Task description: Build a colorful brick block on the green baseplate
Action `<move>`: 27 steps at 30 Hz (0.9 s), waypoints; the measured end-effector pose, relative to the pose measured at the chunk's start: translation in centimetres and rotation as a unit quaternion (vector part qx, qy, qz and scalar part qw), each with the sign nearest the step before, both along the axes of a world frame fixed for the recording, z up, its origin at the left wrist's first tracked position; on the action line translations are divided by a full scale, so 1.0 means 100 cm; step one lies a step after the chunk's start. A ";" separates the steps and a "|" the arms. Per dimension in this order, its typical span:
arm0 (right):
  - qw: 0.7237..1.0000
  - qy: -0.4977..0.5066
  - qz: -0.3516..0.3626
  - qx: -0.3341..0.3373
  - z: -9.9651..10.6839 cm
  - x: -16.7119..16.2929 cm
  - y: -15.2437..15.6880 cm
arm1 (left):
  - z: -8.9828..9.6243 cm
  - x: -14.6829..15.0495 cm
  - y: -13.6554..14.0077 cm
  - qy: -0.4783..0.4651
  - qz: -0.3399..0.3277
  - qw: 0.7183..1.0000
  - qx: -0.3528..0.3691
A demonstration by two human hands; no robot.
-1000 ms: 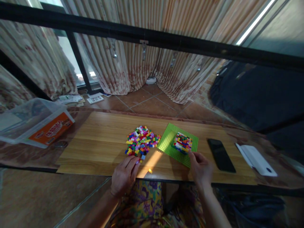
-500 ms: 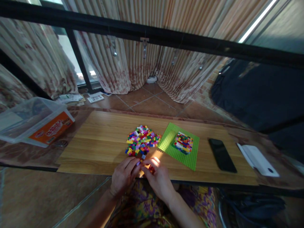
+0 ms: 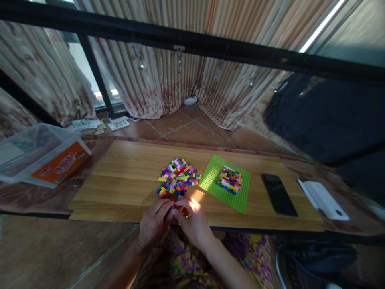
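My left hand point(image 3: 154, 222) is closed, its thumb and fingers pinching a small purple toy brick point(image 3: 173, 206). Right beside it, my right hand point(image 3: 196, 222) curls with its fingertips meeting those of the left. Red and orange toy bricks point(image 3: 183, 211) show inside the curl of the right hand, partly hidden by its fingers. Just beyond both hands lies a pile of mixed toy bricks point(image 3: 178, 176). To the right, a green baseplate point(image 3: 209, 176) bears a square, multicoloured brick build point(image 3: 231, 179).
A black phone point(image 3: 279, 194) and a white case-like object point(image 3: 323, 199) lie to the right. On the left stands a clear plastic tub point(image 3: 48, 138) with an orange label. The wooden board point(image 3: 120, 172) ends at the table's front edge, close to my wrists.
My hands have drawn closer together, the right one shifting left until the fingertips meet. The whole view has moved slightly; the pile and baseplate look the same.
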State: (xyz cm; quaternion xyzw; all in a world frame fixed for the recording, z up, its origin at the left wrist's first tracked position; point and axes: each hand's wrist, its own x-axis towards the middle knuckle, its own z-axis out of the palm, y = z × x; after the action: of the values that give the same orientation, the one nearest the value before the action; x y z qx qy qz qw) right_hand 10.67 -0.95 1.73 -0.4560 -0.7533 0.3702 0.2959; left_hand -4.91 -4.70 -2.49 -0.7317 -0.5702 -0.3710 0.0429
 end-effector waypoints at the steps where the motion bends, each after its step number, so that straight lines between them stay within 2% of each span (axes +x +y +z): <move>1: 1.000 -0.002 -0.003 0.005 -0.001 -0.002 0.001 | -0.001 -0.001 0.000 0.002 0.002 1.000 0.002; 11: 0.999 -0.006 -0.010 0.037 -0.002 -0.007 0.004 | 0.002 0.001 0.001 0.003 0.013 1.000 0.001; 15: 0.999 0.021 -0.032 0.023 0.000 0.000 0.006 | 0.004 0.004 0.002 -0.001 0.013 1.000 -0.010; 20: 0.996 0.033 -0.084 -0.009 0.002 0.025 0.008 | 0.003 0.006 0.002 -0.012 0.012 1.000 -0.018; 27: 0.979 0.102 -0.173 -0.021 -0.002 0.072 0.012 | 0.004 0.006 0.002 -0.009 0.016 1.000 -0.012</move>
State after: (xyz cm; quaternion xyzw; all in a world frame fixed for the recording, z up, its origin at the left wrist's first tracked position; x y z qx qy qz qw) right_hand 17.91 0.25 1.48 -0.5451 -0.6214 0.3735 0.4211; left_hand -4.28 -4.54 -2.13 -0.7198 -0.5865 -0.3698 0.0348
